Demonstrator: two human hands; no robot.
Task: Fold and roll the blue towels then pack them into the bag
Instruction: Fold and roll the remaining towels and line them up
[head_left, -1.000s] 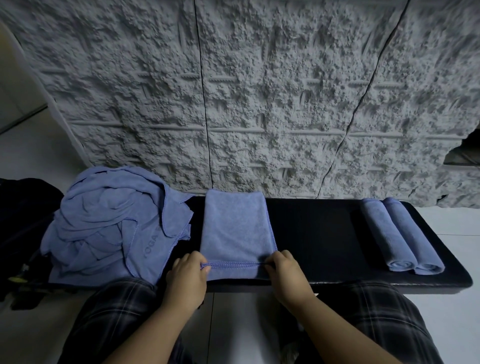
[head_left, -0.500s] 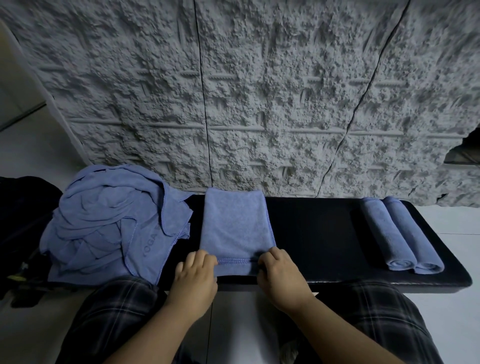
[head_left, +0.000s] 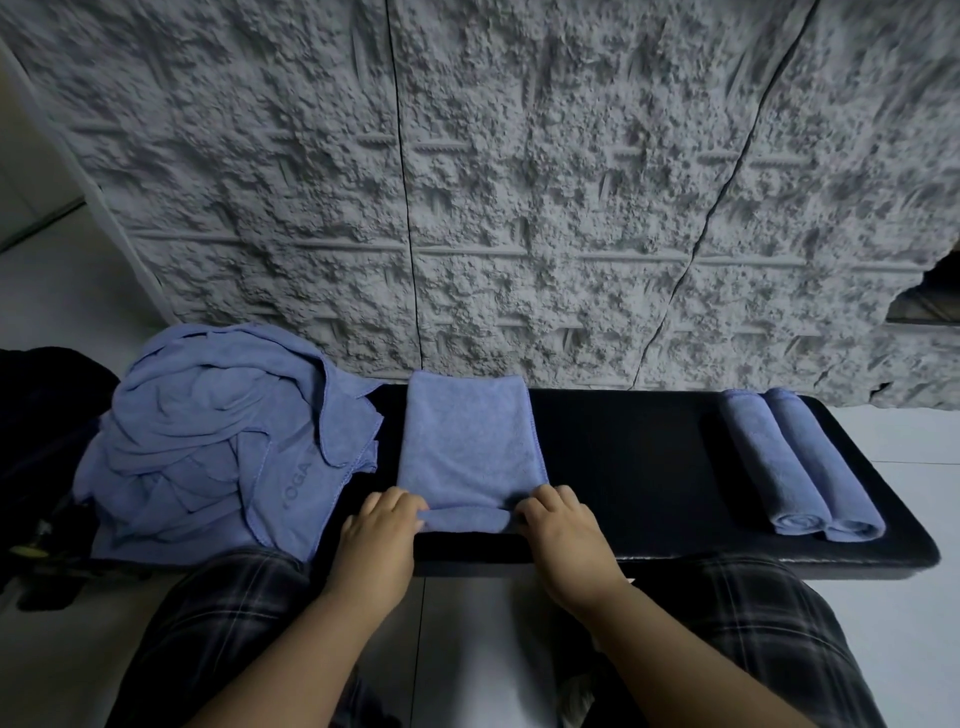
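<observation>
Rolling has begun in the head view: a second ago both hands only pinched the flat near hem of the folded towel (head_left: 470, 441), and now that hem is turned over into a short first coil lying between them at the front edge of the black surface (head_left: 623, 457). The left hand (head_left: 382, 535) has its fingers curled over the coil's left end, and the right hand (head_left: 563, 530) grips the right end the same way, so each holds the towel rather than lying flat on it. That suggests folding of this towel is finished and the roll has only started, with most of its length flat toward the rough grey wall (head_left: 519, 182). The towel is a narrow blue strip with stitched edges, soft and fuzzy, fairly square to the surface. Two rolled towels (head_left: 800, 467) lie side by side, touching, at the right end. A heap of unfolded towels (head_left: 218, 441) sits at the left end, beside a dark shape (head_left: 36, 415) that may be the bag, though I cannot tell.
</observation>
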